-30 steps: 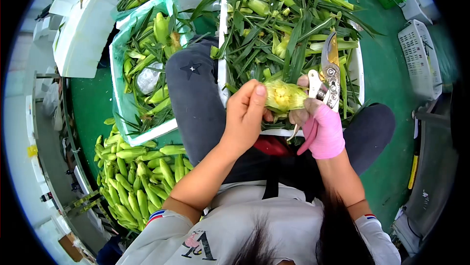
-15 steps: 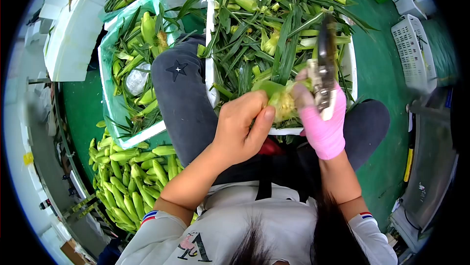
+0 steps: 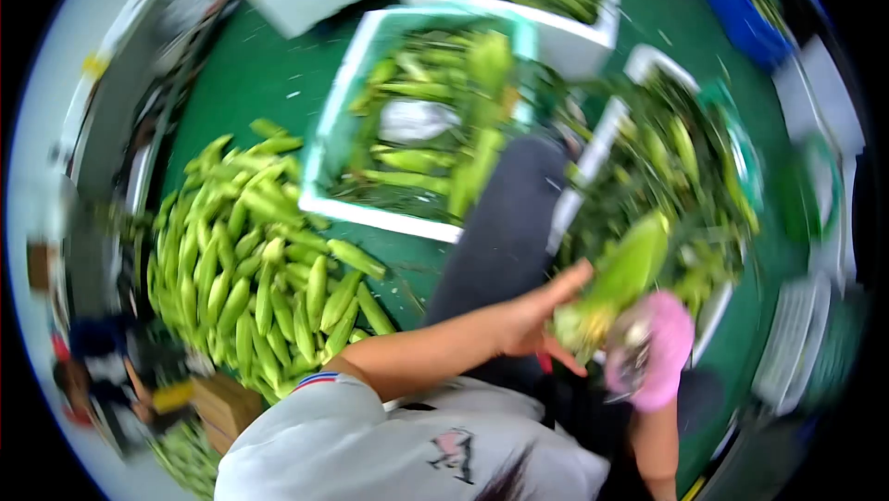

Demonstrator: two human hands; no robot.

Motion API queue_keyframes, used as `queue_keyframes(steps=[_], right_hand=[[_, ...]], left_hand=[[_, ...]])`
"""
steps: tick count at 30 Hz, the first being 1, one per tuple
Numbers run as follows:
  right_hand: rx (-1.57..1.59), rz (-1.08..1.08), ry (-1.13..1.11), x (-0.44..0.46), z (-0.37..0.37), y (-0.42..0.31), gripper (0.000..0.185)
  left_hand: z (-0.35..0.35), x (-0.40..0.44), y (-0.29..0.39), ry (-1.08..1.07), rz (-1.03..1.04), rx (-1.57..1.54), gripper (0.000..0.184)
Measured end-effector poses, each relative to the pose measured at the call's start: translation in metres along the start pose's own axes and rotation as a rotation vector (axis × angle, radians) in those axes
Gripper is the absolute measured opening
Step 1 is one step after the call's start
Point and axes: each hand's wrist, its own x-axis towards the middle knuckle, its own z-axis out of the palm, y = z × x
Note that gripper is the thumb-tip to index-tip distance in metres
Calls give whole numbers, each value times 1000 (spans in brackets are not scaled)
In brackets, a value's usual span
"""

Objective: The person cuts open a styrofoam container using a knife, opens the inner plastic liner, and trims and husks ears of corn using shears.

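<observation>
An ear of corn [image 3: 622, 269], still in green husk, is between my hands, its pale cut-looking base pointing down and left. My left hand [image 3: 532, 320] has thumb and fingers spread apart around that base; whether they touch it is unclear. My right hand [image 3: 662, 348], wrapped in pink, is closed around a metal hand tool that looks like pruning shears [image 3: 632, 351]; blur hides its blades. The right hand is right beside the ear's lower end, and I cannot tell whether its fingers also support the ear.
A big pile of husked-green corn ears [image 3: 241, 265] lies on the green floor at left. A lined foam box [image 3: 319, 181] holds corn and a plastic bag. Another foam box [image 3: 718, 320] of leaves stands before my knees. A person [image 3: 97, 376] is at lower left.
The view has swung left, bringing the pile and the lined box toward the middle. My left hand has gone from closed to spread fingers. A whole ear now shows between my hands.
</observation>
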Motion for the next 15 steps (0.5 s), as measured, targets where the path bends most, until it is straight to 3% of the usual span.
queue_keyframes(steps=[1, 2, 4, 5, 7, 8, 11, 13, 15], right_hand=[[-85, -83, -204, 19, 8, -15, 40], [-173, -206, -249, 36, 24, -30, 47], [-165, -268, -239, 68, 50, -54, 47], [-92, -207, -198, 78, 64, -62, 50], [29, 14, -212, 89, 84, -64, 58], [285, 196, -151, 101, 100, -72, 54], [685, 534, -223, 144, 144, -69, 48], [572, 526, -322, 151, 187, -42, 47], [310, 332, -395, 163, 235, -41, 47]], left_hand=[[1, -10, 1, -82, 98, -20, 70], [3, -24, 3, -167, 184, -33, 68], [6, -73, 23, -79, 379, -44, 59], [-11, -77, 25, -132, 578, -99, 60], [-35, -124, 44, -34, 900, -81, 58], [-50, -147, 52, 19, 1048, -76, 58], [-140, -222, 80, 874, 1351, -89, 70], [-226, -275, 87, 1687, 1515, 139, 78], [-267, -349, 84, 1887, 1221, 136, 83]])
